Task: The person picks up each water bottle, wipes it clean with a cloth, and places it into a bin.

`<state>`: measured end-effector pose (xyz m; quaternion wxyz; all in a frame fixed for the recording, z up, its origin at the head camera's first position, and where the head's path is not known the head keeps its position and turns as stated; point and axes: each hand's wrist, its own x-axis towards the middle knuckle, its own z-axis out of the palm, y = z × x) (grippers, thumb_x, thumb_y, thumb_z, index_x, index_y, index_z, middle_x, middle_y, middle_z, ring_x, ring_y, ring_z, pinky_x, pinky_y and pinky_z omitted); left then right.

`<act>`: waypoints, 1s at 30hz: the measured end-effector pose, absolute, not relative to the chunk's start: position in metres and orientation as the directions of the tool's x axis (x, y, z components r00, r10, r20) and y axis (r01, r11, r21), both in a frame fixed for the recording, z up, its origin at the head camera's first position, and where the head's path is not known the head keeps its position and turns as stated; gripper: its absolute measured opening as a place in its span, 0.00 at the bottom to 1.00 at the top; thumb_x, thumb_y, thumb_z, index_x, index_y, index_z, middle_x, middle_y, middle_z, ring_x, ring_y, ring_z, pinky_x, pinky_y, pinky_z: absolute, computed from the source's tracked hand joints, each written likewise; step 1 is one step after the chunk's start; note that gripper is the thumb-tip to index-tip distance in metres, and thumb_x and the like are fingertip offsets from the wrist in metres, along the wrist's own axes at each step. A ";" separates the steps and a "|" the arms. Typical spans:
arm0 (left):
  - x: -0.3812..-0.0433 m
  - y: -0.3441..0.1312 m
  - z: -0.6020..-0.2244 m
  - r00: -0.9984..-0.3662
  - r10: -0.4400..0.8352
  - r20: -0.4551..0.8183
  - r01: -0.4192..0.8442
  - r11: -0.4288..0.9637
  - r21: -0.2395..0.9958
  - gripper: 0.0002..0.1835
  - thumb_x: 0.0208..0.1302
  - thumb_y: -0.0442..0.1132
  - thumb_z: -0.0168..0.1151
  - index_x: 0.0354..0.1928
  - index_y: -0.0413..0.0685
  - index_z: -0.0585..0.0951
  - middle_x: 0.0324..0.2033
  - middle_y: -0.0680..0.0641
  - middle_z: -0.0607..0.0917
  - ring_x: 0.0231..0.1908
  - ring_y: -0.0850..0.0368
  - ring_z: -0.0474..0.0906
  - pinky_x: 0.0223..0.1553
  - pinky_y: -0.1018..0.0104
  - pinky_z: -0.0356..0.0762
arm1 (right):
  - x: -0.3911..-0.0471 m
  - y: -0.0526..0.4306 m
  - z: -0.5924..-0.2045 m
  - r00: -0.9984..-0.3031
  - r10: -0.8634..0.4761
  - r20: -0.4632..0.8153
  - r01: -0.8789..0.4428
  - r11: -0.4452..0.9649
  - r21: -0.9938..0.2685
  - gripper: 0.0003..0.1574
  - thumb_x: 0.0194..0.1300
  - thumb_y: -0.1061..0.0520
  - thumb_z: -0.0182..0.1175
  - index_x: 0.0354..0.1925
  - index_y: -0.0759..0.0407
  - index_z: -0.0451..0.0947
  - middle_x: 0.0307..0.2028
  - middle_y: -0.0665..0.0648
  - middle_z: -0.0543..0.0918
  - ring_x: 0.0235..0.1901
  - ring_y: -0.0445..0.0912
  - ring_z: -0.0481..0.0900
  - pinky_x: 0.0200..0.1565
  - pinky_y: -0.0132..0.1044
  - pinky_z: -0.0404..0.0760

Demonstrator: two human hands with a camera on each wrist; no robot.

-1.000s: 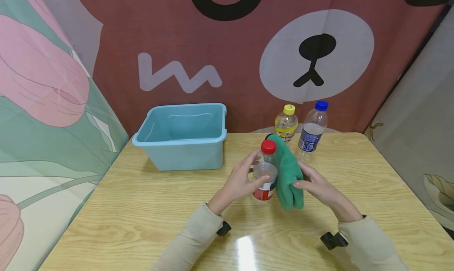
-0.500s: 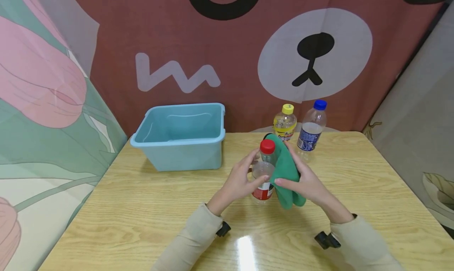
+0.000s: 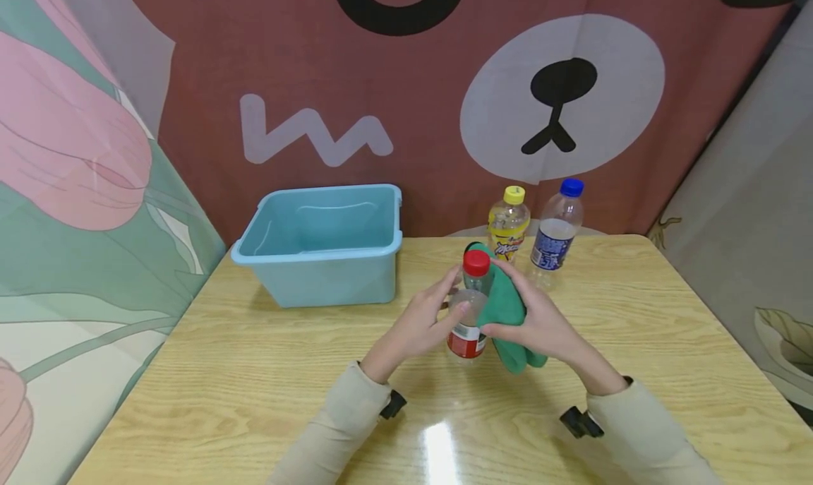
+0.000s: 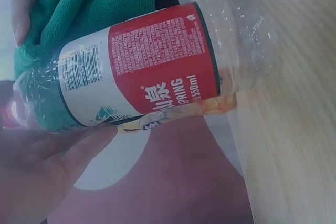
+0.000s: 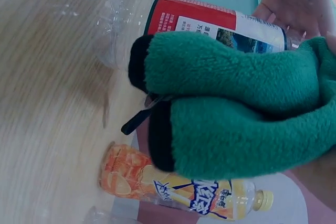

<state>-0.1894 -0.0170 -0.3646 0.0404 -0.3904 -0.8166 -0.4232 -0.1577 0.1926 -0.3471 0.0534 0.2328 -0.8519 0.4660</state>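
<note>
A clear plastic bottle (image 3: 466, 340) with a red cap and a red-and-white label stands upright on the table between my hands. My left hand (image 3: 416, 322) is at its left side, fingers fairly straight and thumb across the front near the upper part. In the left wrist view the fingers lie beside the bottle (image 4: 157, 59); firm contact cannot be told. My right hand (image 3: 549, 322) holds a folded green cloth (image 3: 506, 300) against the bottle's right side. Its black edge and dark loop show in the right wrist view, where the fuzzy cloth (image 5: 226, 135) hides part of the bottle.
Behind the cloth stand a yellow-capped bottle (image 3: 508, 231) and a blue-capped bottle (image 3: 556, 231). A light blue plastic bin (image 3: 333, 280) sits at the back left of the wooden table (image 3: 267, 386). A printed curtain (image 3: 432, 153) hangs behind.
My right hand has moved left and up, bringing the cloth round against the bottle near its neck. My left hand has shifted slightly left and its thumb has slid up.
</note>
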 end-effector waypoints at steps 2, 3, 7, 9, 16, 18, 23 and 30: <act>-0.190 -0.017 -0.365 -0.699 0.597 0.395 0.669 0.350 0.656 0.31 0.69 0.47 0.46 0.70 0.48 0.51 0.61 0.42 0.68 0.56 0.49 0.70 0.49 0.64 0.74 | -0.159 0.191 -0.348 -0.887 -0.343 0.310 -0.447 0.467 -0.763 0.56 0.49 0.56 0.70 0.69 0.53 0.48 0.57 0.63 0.66 0.50 0.57 0.69 0.44 0.55 0.74; -0.190 -0.016 -0.364 -0.704 0.591 0.394 0.667 0.357 0.654 0.31 0.69 0.47 0.45 0.70 0.48 0.52 0.60 0.41 0.68 0.55 0.49 0.70 0.48 0.65 0.75 | -0.160 0.190 -0.348 -0.887 -0.343 0.310 -0.447 0.466 -0.764 0.56 0.49 0.55 0.70 0.69 0.53 0.48 0.57 0.62 0.66 0.50 0.57 0.70 0.45 0.56 0.74; -0.188 -0.016 -0.363 -0.724 0.565 0.397 0.660 0.397 0.638 0.29 0.69 0.47 0.47 0.68 0.46 0.57 0.54 0.39 0.72 0.51 0.51 0.72 0.44 0.67 0.77 | -0.161 0.186 -0.351 -0.894 -0.329 0.304 -0.433 0.456 -0.777 0.57 0.49 0.54 0.70 0.69 0.51 0.47 0.57 0.62 0.67 0.51 0.57 0.70 0.47 0.58 0.72; -0.188 -0.016 -0.362 -0.727 0.558 0.400 0.658 0.398 0.639 0.28 0.68 0.47 0.48 0.67 0.45 0.59 0.52 0.39 0.73 0.49 0.51 0.73 0.42 0.68 0.77 | -0.161 0.185 -0.352 -0.900 -0.319 0.299 -0.422 0.460 -0.781 0.57 0.49 0.54 0.70 0.69 0.50 0.47 0.57 0.61 0.67 0.51 0.57 0.69 0.47 0.59 0.71; -0.187 -0.016 -0.359 -0.725 0.560 0.400 0.658 0.392 0.643 0.28 0.68 0.46 0.50 0.66 0.44 0.60 0.49 0.39 0.75 0.47 0.51 0.75 0.41 0.68 0.78 | -0.160 0.184 -0.353 -0.923 -0.293 0.250 -0.370 0.494 -0.787 0.56 0.49 0.52 0.70 0.68 0.52 0.48 0.57 0.62 0.67 0.51 0.58 0.69 0.46 0.60 0.71; -0.187 -0.016 -0.358 -0.727 0.560 0.397 0.655 0.394 0.644 0.28 0.67 0.46 0.50 0.65 0.44 0.61 0.49 0.39 0.75 0.47 0.52 0.75 0.41 0.69 0.78 | -0.161 0.185 -0.354 -0.929 -0.292 0.229 -0.352 0.499 -0.792 0.56 0.49 0.52 0.70 0.68 0.51 0.48 0.57 0.63 0.67 0.51 0.59 0.70 0.46 0.59 0.72; -0.187 -0.015 -0.358 -0.733 0.557 0.390 0.649 0.404 0.645 0.28 0.67 0.46 0.51 0.65 0.43 0.61 0.50 0.40 0.75 0.48 0.52 0.74 0.42 0.70 0.77 | -0.160 0.186 -0.357 -0.947 -0.277 0.166 -0.292 0.518 -0.804 0.58 0.49 0.49 0.70 0.69 0.50 0.46 0.58 0.64 0.66 0.52 0.60 0.68 0.46 0.60 0.72; -0.186 -0.015 -0.359 -0.748 0.549 0.372 0.629 0.410 0.660 0.28 0.67 0.46 0.51 0.65 0.43 0.61 0.50 0.40 0.75 0.49 0.52 0.73 0.43 0.69 0.77 | -0.158 0.188 -0.364 -0.961 -0.263 0.085 -0.216 0.521 -0.826 0.58 0.50 0.47 0.68 0.69 0.51 0.44 0.60 0.64 0.64 0.53 0.62 0.67 0.47 0.62 0.70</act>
